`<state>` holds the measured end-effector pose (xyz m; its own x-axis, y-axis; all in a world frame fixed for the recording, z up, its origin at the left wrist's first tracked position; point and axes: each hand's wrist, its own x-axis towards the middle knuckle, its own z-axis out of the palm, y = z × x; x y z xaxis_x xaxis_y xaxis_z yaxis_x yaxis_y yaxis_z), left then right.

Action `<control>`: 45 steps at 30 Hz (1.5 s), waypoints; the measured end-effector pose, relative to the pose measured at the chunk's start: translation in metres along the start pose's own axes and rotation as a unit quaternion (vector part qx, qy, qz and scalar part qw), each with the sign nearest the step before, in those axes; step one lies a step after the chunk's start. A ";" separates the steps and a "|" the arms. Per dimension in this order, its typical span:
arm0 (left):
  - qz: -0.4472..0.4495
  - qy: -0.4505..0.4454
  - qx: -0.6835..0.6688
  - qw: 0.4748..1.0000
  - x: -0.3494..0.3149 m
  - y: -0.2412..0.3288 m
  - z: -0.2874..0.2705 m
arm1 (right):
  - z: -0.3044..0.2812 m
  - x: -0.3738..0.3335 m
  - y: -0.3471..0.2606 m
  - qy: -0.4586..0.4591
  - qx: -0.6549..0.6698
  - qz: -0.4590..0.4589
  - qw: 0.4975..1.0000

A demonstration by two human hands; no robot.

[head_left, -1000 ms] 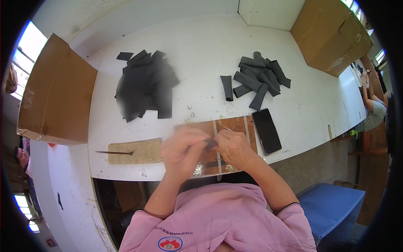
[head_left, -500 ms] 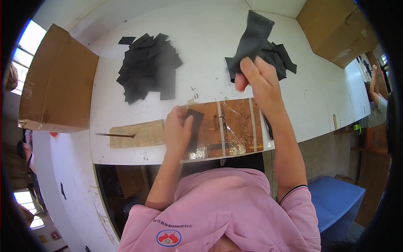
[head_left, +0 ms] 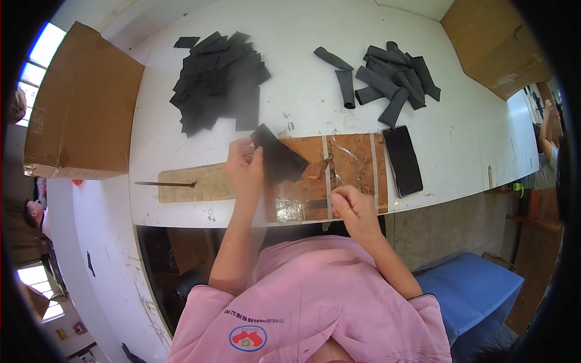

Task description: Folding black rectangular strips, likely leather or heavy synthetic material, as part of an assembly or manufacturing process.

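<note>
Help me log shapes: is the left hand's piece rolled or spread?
Spread: the black piece in the left hand shows a broad, flat face. Whether it is doubled, I cannot tell.

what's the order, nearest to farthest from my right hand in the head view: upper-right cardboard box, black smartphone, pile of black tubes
From the right hand:
1. Black smartphone, just up and to the right, by the taped board.
2. Pile of black tubes, farther up the table, beyond the smartphone.
3. Cardboard box, at the upper right.
</note>
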<state>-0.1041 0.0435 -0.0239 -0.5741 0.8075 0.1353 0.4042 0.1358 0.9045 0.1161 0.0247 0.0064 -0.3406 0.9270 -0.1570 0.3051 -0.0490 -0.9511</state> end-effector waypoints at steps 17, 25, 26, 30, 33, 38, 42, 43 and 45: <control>-0.089 0.094 -0.272 0.954 -0.004 0.012 -0.039 | 0.024 -0.002 -0.008 -0.071 -0.088 -0.067 0.991; -0.458 -0.125 -0.622 0.622 -0.082 0.038 -0.045 | 0.037 -0.011 -0.024 -0.078 0.337 0.069 0.936; -0.465 -0.138 -0.622 0.614 -0.090 0.032 -0.039 | 0.036 -0.009 -0.025 -0.077 0.337 0.078 0.935; -0.496 -0.158 -0.568 0.638 -0.101 0.042 -0.018 | 0.033 -0.016 -0.018 0.010 0.328 0.115 0.938; -0.495 -0.185 -0.563 0.635 -0.104 0.040 -0.007 | 0.030 -0.018 -0.017 0.090 0.332 0.091 0.935; -0.486 -0.231 -0.400 0.742 -0.108 0.041 0.009 | 0.016 -0.013 -0.008 0.116 0.163 0.008 0.980; -0.348 -0.194 -0.280 0.874 -0.115 0.054 0.011 | 0.007 -0.010 -0.001 0.147 0.021 -0.080 0.986; -0.265 -0.187 -0.255 0.911 -0.116 0.057 0.010 | 0.006 -0.009 -0.001 0.146 0.022 -0.079 0.986; -0.229 -0.212 -0.252 0.916 -0.115 0.068 0.006 | 0.003 -0.009 -0.004 0.159 -0.070 -0.102 0.980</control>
<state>-0.0063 -0.0363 0.0200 -0.2298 0.8966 -0.3784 -0.2516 0.3209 0.9131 0.1154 0.0151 0.0104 -0.1195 0.9823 0.1446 0.3853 0.1801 -0.9050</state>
